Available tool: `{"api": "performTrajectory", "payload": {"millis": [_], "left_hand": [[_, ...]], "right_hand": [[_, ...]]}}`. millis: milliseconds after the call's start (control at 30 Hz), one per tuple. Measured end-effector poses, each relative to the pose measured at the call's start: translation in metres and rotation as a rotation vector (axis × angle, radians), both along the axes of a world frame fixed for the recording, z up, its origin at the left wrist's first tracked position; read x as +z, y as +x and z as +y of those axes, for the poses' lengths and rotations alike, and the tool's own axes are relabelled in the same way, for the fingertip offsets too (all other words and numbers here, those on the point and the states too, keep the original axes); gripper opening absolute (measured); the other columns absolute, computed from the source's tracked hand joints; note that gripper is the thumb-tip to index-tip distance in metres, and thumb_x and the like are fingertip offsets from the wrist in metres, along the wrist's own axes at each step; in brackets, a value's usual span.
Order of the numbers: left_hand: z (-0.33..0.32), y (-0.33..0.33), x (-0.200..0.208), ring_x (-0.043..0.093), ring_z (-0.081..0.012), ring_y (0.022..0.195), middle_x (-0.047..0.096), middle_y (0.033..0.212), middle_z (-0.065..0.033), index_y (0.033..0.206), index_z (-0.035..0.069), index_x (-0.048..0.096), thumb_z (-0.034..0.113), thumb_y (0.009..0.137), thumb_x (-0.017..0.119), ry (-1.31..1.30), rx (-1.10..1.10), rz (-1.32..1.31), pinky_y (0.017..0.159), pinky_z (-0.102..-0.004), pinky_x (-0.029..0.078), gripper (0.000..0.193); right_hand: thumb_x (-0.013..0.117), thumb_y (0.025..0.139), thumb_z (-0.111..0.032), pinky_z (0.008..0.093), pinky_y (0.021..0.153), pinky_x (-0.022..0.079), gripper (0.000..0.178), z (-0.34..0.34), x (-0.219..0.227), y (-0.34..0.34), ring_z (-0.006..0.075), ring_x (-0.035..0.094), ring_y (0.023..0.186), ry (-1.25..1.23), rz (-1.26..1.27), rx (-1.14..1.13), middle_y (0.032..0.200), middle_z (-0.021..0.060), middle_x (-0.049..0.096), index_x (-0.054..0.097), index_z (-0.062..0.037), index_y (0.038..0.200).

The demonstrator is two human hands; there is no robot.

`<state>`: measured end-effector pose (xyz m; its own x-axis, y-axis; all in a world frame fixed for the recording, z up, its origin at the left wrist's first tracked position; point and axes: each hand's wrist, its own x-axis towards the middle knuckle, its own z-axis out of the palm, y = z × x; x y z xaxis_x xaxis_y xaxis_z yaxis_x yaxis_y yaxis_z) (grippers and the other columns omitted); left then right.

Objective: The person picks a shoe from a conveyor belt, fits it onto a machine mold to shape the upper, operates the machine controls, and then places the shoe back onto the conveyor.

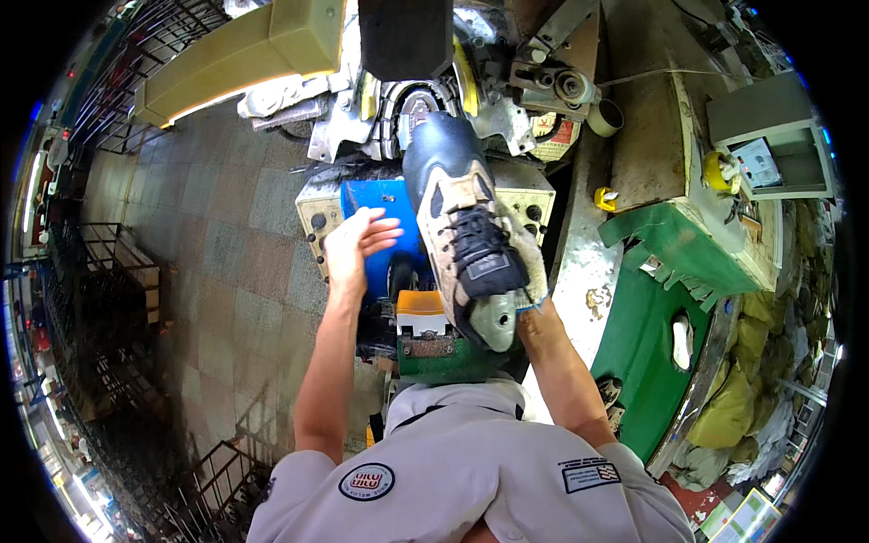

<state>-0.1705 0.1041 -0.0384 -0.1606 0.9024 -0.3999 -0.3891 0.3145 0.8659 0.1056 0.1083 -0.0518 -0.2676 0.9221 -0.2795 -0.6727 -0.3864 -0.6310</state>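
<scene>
A black and beige shoe upper (439,190) with black laces is stretched over a shoe last (493,321), whose pale green heel end with a hole sticks out toward me. Its dark toe points away, into the jaws of a machine (418,95). My right hand (528,249), in a whitish glove with a blue cuff edge, holds the upper from its right side; the shoe hides most of its fingers. Bare and open, my left hand (362,240) hovers left of the shoe, in front of a blue machine panel (387,195), holding nothing.
Control boxes with black knobs (319,222) flank the blue panel. An orange and white pad (422,308) sits below the shoe. To the right runs a green-lined trough (647,362) holding a white shoe-shaped piece (682,342). A yellow machine arm (244,59) juts out at upper left.
</scene>
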Motion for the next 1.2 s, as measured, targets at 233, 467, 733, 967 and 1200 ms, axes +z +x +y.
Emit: {"api": "performTrajectory", "payload": {"millis": [233, 467, 733, 967, 1200], "left_hand": [[0.025, 0.033, 0.016, 0.058, -0.0057, 0.076, 0.069, 0.099, -0.0016, 0.126, -0.006, 0.062, 0.013, 0.090, 0.072, 0.199, -0.100, -0.214, 0.068, -0.0207, 0.045, 0.041], [0.052, 0.041, 0.035, 0.048, -0.0027, 0.063, 0.063, 0.083, 0.0020, 0.110, -0.002, 0.069, 0.009, 0.090, 0.066, 0.156, 0.093, -0.206, 0.058, -0.0177, 0.038, 0.023], [0.031, 0.064, 0.006, 0.067, -0.0150, 0.096, 0.071, 0.108, -0.0060, 0.122, 0.005, 0.067, 0.041, 0.107, 0.046, -0.156, 0.055, -0.372, 0.083, -0.0312, 0.054, 0.044], [0.045, 0.042, -0.005, 0.064, -0.0130, 0.076, 0.070, 0.088, -0.0030, 0.102, 0.004, 0.072, 0.048, 0.105, 0.048, -0.126, -0.011, -0.122, 0.069, -0.0296, 0.050, 0.050], [0.049, 0.035, 0.010, 0.063, -0.0116, 0.074, 0.070, 0.086, -0.0018, 0.103, 0.001, 0.073, 0.052, 0.104, 0.048, -0.144, -0.042, 0.030, 0.067, -0.0287, 0.049, 0.057]], "right_hand": [[0.063, 0.099, -0.025, 0.0309, 0.101, 0.049, 0.060, 0.016, 0.034, -0.045, 0.0175, 0.061, 0.118, 0.052, -0.013, -0.059, 0.136, 0.0105, 0.061, 0.044, 0.0029, 0.149], [0.066, 0.098, -0.018, 0.0313, 0.095, 0.053, 0.054, 0.045, 0.038, -0.066, 0.0161, 0.065, 0.109, 0.028, 0.024, -0.146, 0.126, 0.0079, 0.067, 0.049, 0.0003, 0.145], [0.065, 0.099, -0.023, 0.0294, 0.090, 0.053, 0.037, 0.049, 0.021, -0.074, 0.0155, 0.066, 0.102, -0.018, -0.096, -0.187, 0.117, 0.0080, 0.070, 0.065, 0.0000, 0.128], [0.063, 0.101, -0.025, 0.0287, 0.084, 0.055, 0.035, 0.044, 0.001, -0.093, 0.0144, 0.067, 0.095, 0.166, -0.119, -0.275, 0.112, 0.0078, 0.071, 0.067, 0.0013, 0.123], [0.059, 0.103, -0.025, 0.0270, 0.080, 0.055, 0.033, 0.041, -0.008, -0.107, 0.0119, 0.066, 0.091, 0.002, -0.007, -0.351, 0.107, 0.0066, 0.072, 0.068, 0.0033, 0.119]]}}
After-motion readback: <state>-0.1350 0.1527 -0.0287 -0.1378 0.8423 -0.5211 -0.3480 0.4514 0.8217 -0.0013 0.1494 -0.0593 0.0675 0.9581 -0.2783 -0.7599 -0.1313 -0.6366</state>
